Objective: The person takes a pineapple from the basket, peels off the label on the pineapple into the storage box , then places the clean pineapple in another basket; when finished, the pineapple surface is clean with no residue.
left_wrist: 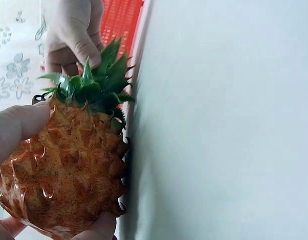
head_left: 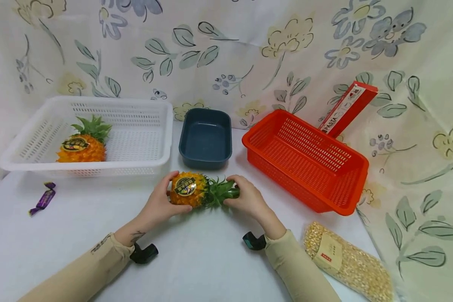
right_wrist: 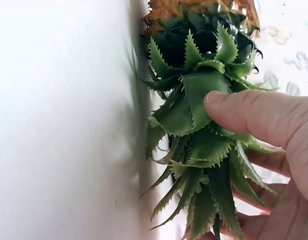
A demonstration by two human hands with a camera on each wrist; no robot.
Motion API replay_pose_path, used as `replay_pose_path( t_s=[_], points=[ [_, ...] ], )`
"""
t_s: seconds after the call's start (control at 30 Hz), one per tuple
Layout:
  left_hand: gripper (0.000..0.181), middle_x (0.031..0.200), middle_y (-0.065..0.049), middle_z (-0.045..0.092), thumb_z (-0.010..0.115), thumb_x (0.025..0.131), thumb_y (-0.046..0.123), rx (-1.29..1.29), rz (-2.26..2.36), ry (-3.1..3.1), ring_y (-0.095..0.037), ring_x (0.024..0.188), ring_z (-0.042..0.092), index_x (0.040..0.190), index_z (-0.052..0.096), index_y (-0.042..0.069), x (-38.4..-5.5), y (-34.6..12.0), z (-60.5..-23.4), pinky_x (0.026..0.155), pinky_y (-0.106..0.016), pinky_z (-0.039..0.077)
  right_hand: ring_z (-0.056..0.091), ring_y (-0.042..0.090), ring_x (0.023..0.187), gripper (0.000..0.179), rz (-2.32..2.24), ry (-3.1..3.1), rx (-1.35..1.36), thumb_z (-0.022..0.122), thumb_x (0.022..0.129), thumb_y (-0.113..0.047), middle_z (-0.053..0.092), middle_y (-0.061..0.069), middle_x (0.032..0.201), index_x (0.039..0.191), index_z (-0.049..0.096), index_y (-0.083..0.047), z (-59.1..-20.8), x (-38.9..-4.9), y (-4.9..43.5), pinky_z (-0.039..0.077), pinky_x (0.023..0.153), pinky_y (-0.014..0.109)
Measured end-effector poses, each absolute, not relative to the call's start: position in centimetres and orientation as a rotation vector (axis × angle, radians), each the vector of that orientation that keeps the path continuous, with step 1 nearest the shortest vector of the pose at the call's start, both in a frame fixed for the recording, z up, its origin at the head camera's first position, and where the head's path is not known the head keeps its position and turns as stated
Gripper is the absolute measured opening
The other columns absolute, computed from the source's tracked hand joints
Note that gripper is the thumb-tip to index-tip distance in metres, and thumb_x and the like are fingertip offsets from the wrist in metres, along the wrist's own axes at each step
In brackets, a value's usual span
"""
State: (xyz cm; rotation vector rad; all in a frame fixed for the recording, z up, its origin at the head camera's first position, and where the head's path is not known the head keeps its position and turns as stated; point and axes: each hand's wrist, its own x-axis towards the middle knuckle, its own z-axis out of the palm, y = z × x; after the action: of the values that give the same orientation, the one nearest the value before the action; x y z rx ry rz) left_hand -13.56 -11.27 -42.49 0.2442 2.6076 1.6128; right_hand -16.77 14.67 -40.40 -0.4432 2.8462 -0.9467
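Where it lies sideways, both hands curled around the pineapple (head_left: 191,191).

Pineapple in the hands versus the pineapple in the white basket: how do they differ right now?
The held pineapple lies on its side on the table, crown pointing toward the red basket; the basket pineapple sits in the white basket with its crown up and back. The first is gripped by the left hand at the body and the right hand at the crown; the second is untouched. Both are orange with a round label.
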Motion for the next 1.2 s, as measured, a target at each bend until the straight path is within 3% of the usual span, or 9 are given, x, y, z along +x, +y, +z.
replay_pose_path(
  t_s=[0.3,0.83,1.07,1.2],
  points=[
    [0.099,0.140,-0.017,0.037,0.086,0.062,0.017,0.294,1.675,2.586,-0.034,0.110,0.048,0.141,0.028,0.006,-15.5,-10.6,-42.8,0.088,-0.047,0.044,0.055,0.021,0.098,0.058,-0.959,2.878,-0.394,0.080,0.070,-0.020,0.058,0.004,0.113,0.121,0.053,-0.017,-40.8,-17.5,15.2,0.046,0.085,0.041],
    [0.096,0.139,-0.015,0.036,0.085,0.063,0.013,0.319,1.733,2.512,-0.035,0.104,0.050,0.141,0.030,0.013,-17.1,-10.2,-42.7,0.086,-0.044,0.046,0.055,0.023,0.101,0.058,-0.969,2.889,-0.326,0.078,0.072,-0.020,0.058,0.005,0.119,0.124,0.052,-0.017,-40.4,-17.9,15.6,0.046,0.088,0.043],
    [0.095,0.138,-0.012,0.038,0.086,0.063,0.016,0.323,1.711,2.526,-0.032,0.107,0.049,0.141,0.032,0.016,-17.4,-10.2,-42.8,0.087,-0.044,0.045,0.047,0.028,0.118,0.068,-0.990,2.831,-0.392,0.078,0.073,-0.031,0.047,0.008,0.132,0.130,0.047,-0.011,-38.6,-18.2,15.9,0.040,0.098,0.047],
    [0.095,0.138,-0.013,0.038,0.086,0.062,0.015,0.338,1.724,2.526,-0.031,0.112,0.046,0.141,0.032,0.014,-17.4,-10.2,-42.8,0.089,-0.046,0.044,0.045,0.031,0.121,0.054,-1.101,2.862,-0.518,0.070,0.081,-0.027,0.048,0.011,0.130,0.127,0.051,-0.005,-35.9,-18.8,15.4,0.038,0.101,0.048]
  ],
)
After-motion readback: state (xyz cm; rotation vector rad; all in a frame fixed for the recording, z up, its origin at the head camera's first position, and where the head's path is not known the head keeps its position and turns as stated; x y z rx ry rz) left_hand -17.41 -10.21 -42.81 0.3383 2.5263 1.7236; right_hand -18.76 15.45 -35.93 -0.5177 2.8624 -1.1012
